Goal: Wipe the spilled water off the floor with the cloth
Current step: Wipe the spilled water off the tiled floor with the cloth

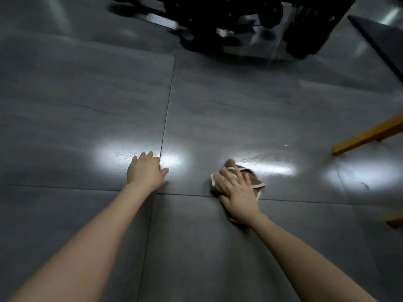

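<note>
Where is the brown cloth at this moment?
In the head view, the brown white-edged cloth lies on the grey tiled floor, right of centre, under the right hand.

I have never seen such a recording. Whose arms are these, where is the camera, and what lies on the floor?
There is no machine: the camera sits on a person's head and looks down, so both bare arms are that person's own. The left hand rests flat on the grey tiled floor. The right hand presses flat on a crumpled brown cloth with a pale edge. The bright patches look like lamp reflections; whether water lies there, I cannot tell. Dark equipment stands ahead; a yellow bar shows at the right.
</note>
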`<state>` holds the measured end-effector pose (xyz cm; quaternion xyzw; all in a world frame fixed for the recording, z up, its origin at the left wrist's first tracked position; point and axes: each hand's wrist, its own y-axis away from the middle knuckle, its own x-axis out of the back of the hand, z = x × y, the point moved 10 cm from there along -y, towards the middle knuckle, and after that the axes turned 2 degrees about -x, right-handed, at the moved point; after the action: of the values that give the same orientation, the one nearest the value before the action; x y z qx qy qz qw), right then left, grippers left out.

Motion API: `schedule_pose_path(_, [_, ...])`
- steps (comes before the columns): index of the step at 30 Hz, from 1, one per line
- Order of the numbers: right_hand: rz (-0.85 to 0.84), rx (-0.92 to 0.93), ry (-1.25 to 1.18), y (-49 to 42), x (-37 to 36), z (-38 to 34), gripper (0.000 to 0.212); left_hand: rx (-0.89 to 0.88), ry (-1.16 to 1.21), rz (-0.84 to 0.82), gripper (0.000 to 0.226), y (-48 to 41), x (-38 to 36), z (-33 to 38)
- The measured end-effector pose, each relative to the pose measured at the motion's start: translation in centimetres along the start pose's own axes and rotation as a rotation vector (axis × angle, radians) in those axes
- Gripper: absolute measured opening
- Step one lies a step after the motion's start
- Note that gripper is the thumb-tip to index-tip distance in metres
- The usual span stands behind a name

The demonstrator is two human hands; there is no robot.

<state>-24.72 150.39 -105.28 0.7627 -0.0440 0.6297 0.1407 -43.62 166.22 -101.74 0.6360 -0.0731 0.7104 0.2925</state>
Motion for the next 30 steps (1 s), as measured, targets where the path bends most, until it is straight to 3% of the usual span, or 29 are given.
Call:
schedule_pose_path(5, [0.146, -0.391, -0.003, -3.9, 3.9, 17.3, 0.067, 0.052, -0.062, -0.096, 0.087, -4.7, -1.9, 3.7])
schedule_pose_path(9, [0.146, -0.66, -0.052, -10.5, 5.0, 21.0, 0.067, 0.092, -0.177, -0.149, 0.119, -7.9, -1.4, 4.3])
schedule_pose_path(11, [0.162, -0.503, -0.035, -13.6, 4.6, 17.0, 0.072, 0.08, -0.178, -0.152, 0.123, -9.4, -0.6, 4.7])
schedule_pose_path(14, [0.197, -0.034, 0.016, -11.9, 3.6, 9.9, 0.064, 0.049, -0.151, -0.168, 0.126, -12.1, -0.2, 7.1])
schedule_pose_path(16, [0.168, 0.112, 0.008, -8.4, 3.2, 10.7, 0.064, 0.04, -0.177, -0.206, 0.126, -13.2, -0.5, 8.8])
schedule_pose_path(18, [0.169, 0.057, 0.012, -6.6, 4.1, 15.7, 0.065, 0.063, -0.18, -0.243, 0.126, -13.6, -0.8, 9.3])
schedule_pose_path(21, [0.162, -0.327, 0.024, -9.0, 5.9, 24.5, 0.067, 0.084, -0.191, -0.271, 0.127, -13.6, -0.8, 9.4])
schedule_pose_path(24, [0.158, -0.629, -0.057, -15.0, 7.0, 27.4, 0.08, 0.092, -0.197, -0.297, 0.129, -13.7, -1.1, 9.5])
schedule_pose_path(26, [0.145, -0.624, -0.066, -20.0, 7.3, 25.4, 0.083, 0.085, -0.211, -0.299, 0.129, -13.8, -1.2, 9.5])
schedule_pose_path(30, [0.132, -0.305, -0.017, -27.9, 6.4, 14.5, 0.075, 0.082, -0.222, -0.307, 0.129, -14.0, -1.7, 9.2])
